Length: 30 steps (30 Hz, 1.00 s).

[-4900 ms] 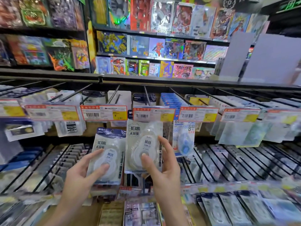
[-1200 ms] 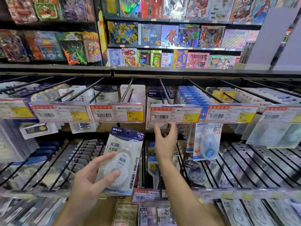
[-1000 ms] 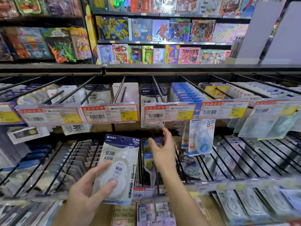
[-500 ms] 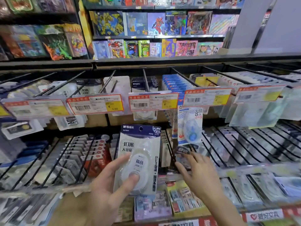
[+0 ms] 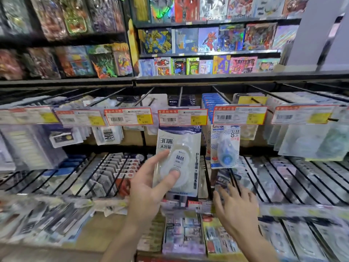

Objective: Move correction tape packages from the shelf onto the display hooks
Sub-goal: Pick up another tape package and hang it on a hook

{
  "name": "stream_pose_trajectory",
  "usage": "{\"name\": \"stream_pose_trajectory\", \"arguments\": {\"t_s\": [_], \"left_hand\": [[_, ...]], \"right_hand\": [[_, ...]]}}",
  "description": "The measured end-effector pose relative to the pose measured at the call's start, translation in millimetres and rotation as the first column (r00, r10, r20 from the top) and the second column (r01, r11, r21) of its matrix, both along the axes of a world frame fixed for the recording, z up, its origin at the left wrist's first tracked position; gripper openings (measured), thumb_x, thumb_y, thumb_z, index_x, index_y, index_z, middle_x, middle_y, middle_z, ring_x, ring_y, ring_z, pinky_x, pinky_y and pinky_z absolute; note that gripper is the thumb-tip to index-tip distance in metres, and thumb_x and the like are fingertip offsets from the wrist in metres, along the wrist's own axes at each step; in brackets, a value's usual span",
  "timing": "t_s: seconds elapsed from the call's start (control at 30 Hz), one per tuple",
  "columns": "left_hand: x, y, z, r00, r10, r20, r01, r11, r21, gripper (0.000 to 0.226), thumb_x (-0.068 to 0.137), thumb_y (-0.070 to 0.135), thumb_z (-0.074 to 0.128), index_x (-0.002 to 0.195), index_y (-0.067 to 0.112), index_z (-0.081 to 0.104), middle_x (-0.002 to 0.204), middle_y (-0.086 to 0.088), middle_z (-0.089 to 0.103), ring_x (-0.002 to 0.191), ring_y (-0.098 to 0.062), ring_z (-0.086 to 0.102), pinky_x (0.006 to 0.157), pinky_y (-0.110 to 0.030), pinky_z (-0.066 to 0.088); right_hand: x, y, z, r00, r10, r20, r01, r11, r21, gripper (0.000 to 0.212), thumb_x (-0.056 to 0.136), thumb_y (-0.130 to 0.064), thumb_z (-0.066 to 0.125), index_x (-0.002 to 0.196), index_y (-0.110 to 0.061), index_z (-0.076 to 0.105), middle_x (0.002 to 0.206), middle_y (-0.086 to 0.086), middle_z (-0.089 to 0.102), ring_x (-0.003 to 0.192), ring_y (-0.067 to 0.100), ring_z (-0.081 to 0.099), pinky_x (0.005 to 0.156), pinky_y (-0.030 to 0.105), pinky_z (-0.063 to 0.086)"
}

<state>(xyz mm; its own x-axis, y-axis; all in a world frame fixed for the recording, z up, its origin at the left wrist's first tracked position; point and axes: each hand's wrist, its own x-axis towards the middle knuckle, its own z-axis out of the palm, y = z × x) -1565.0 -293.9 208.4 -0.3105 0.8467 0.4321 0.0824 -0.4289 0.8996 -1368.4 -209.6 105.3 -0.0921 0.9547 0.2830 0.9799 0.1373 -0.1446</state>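
Left hand pinches a tape pack, thumb on the blister, held up just under the price tag. Right hand open, holding nothing, reaching to lower shelf stock. Risk: tag hides the hook tip, so the pack's hole may miss and the pack drop.

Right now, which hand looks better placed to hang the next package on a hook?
Left, probably. The left hand already holds a white correction tape package upright, its top just under the price tag at a hook's end. The right hand is lower, fingers spread over the bottom rack, holding nothing.
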Motion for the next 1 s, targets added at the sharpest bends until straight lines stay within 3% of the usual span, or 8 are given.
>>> {"name": "stream_pose_trajectory", "arguments": {"t_s": [0.13, 0.27, 0.43, 0.6, 0.67, 0.83, 1.0], "left_hand": [[5, 4, 7, 0.999, 0.034, 0.005, -0.034, 0.999, 0.010, 0.039, 0.084, 0.003, 0.070, 0.117, 0.023, 0.064, 0.106, 0.020, 0.073, 0.099, -0.001, 0.069, 0.075, -0.014, 0.054], [4, 12, 8, 0.998, 0.057, 0.014, -0.057, 0.998, 0.021, 0.040, 0.083, 0.013, 0.072, 0.119, 0.027, 0.064, 0.113, 0.020, 0.071, 0.108, 0.000, 0.066, 0.084, -0.019, 0.054], [6, 23, 9, 0.995, 0.093, 0.029, -0.094, 0.995, 0.028, 0.039, 0.081, 0.025, 0.078, 0.118, 0.033, 0.068, 0.123, 0.009, 0.069, 0.119, -0.012, 0.063, 0.102, -0.045, 0.051], [14, 24, 3, 0.991, 0.123, 0.047, -0.124, 0.992, 0.024, 0.049, 0.076, 0.043, 0.079, 0.123, 0.037, 0.067, 0.127, 0.006, 0.067, 0.123, -0.019, 0.061, 0.103, -0.054, 0.048], [17, 23, -3, 0.990, 0.133, 0.051, -0.134, 0.991, 0.025, 0.048, 0.076, 0.045, 0.080, 0.122, 0.038, 0.067, 0.127, 0.007, 0.068, 0.124, -0.019, 0.060, 0.105, -0.053, 0.047], [24, 21, -6, 0.987, 0.156, 0.049, -0.158, 0.987, 0.027, 0.043, 0.078, 0.028, 0.074, 0.119, 0.036, 0.065, 0.122, 0.022, 0.067, 0.121, -0.002, 0.059, 0.108, -0.045, 0.047], [27, 22, -14, 0.981, 0.186, 0.059, -0.188, 0.982, 0.024, 0.043, 0.082, 0.026, 0.077, 0.122, 0.033, 0.065, 0.125, 0.020, 0.067, 0.124, -0.004, 0.058, 0.109, -0.046, 0.045]], "right_hand": [[-1, 1, -2, 1.000, -0.005, 0.001, 0.005, 1.000, 0.030, 0.054, 0.090, -0.048, 0.032, 0.095, -0.025, 0.080, 0.103, 0.005, 0.076, 0.104, 0.037, 0.065, 0.087, 0.049, 0.049], [-1, 3, -8, 1.000, -0.009, -0.016, 0.009, 1.000, 0.028, 0.052, 0.090, -0.049, 0.032, 0.095, -0.028, 0.079, 0.101, 0.001, 0.076, 0.109, 0.038, 0.063, 0.086, 0.048, 0.045], [-1, 7, -13, 1.000, 0.009, -0.023, -0.008, 0.999, 0.041, 0.051, 0.091, -0.050, 0.031, 0.098, -0.030, 0.077, 0.103, -0.003, 0.075, 0.115, 0.037, 0.059, 0.087, 0.047, 0.040], [0, 6, -13, 0.998, 0.017, -0.058, -0.013, 0.997, 0.071, 0.048, 0.090, -0.048, 0.036, 0.092, -0.027, 0.079, 0.095, -0.001, 0.076, 0.111, 0.039, 0.061, 0.085, 0.048, 0.043], [0, 6, -14, 0.998, 0.020, -0.055, -0.015, 0.996, 0.088, 0.047, 0.090, -0.047, 0.036, 0.090, -0.027, 0.079, 0.093, -0.001, 0.076, 0.110, 0.038, 0.060, 0.083, 0.048, 0.043], [0, 8, -15, 0.998, 0.023, -0.059, -0.018, 0.996, 0.083, 0.048, 0.090, -0.047, 0.035, 0.093, -0.028, 0.078, 0.096, -0.001, 0.077, 0.114, 0.037, 0.059, 0.085, 0.047, 0.043], [1, 9, -19, 0.998, 0.028, -0.047, -0.024, 0.996, 0.088, 0.051, 0.091, -0.049, 0.031, 0.097, -0.029, 0.078, 0.101, -0.001, 0.076, 0.116, 0.037, 0.058, 0.087, 0.047, 0.040]]}}
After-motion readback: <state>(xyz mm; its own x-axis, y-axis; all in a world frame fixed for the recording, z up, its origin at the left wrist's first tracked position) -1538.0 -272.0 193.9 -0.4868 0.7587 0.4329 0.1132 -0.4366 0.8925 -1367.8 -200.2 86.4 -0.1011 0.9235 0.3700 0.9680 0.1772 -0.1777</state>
